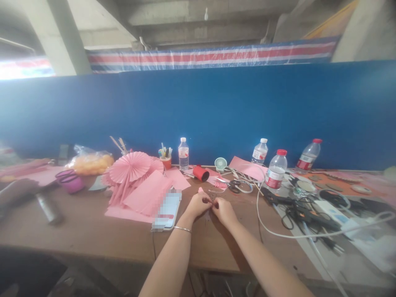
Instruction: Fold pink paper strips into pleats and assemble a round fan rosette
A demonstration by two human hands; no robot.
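Two hands (199,205) (224,211), each grip pinched closed, contents unclear, red-capped bottle (276,174), label lettering illegible

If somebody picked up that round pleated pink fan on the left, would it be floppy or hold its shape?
The round pleated fan looks like paper, so it's probably light for its size. Its radiating folds should give some stiffness, though squeezing could crush them. Other pink sheets lie against it, so pushing it might shift those too.
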